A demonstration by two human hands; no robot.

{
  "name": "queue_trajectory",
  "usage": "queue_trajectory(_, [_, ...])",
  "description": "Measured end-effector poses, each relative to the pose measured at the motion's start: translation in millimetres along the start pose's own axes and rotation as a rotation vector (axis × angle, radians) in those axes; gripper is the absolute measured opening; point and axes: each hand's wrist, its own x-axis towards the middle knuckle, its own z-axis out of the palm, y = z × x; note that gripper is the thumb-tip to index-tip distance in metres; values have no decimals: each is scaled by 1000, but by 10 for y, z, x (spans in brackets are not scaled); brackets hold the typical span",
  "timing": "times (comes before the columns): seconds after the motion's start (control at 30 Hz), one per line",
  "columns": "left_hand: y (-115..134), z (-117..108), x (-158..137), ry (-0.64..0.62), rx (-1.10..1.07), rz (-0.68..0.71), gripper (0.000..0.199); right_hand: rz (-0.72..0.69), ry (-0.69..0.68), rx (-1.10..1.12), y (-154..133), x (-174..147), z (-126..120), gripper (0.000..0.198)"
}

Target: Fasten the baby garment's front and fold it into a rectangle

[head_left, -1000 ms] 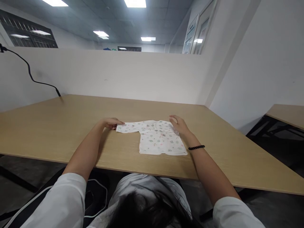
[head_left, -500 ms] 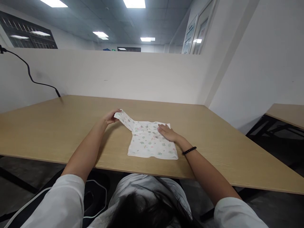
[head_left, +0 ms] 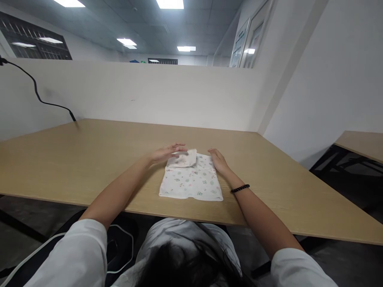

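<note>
A small white baby shirt (head_left: 190, 183) with a green and pink print lies flat on the wooden table (head_left: 104, 147). Its left sleeve (head_left: 189, 158) is folded inward over the upper body of the shirt. My left hand (head_left: 169, 152) is over that sleeve at the upper left, its fingers stretched out and apart. At the shirt's upper right edge rests my right hand (head_left: 219, 160), fingers extended along the fabric's side. The right sleeve does not show. A black bead bracelet (head_left: 240, 188) circles my right wrist.
A white partition (head_left: 167, 95) rises behind the table's far edge. To the left, a black cable (head_left: 50, 104) runs down to the tabletop. Another table (head_left: 362, 144) stands at the far right. A white cord (head_left: 131, 247) hangs below the near edge.
My left hand has moved right, bringing the outstretched sleeve over onto the shirt, and its fingers have opened. My right hand has shifted from the shirt's top to its right edge.
</note>
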Motion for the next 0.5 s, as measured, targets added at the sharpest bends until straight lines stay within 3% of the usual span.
queue_trajectory(0.07, [5, 36, -28, -43, 98, -9, 60, -12, 2, 3, -3, 2, 1, 40])
queue_trajectory(0.2, [-59, 11, -80, 17, 351, -79, 63, -66, 9, -41, -3, -6, -2, 41])
queue_trajectory(0.33, [-285, -44, -42, 135, 563, -117, 59, -146, -77, -294, -60, -67, 37, 32])
queue_trajectory(0.5, [-596, -151, 61, 284, 852, -142, 40, -34, -158, -605, -240, -184, 247, 39])
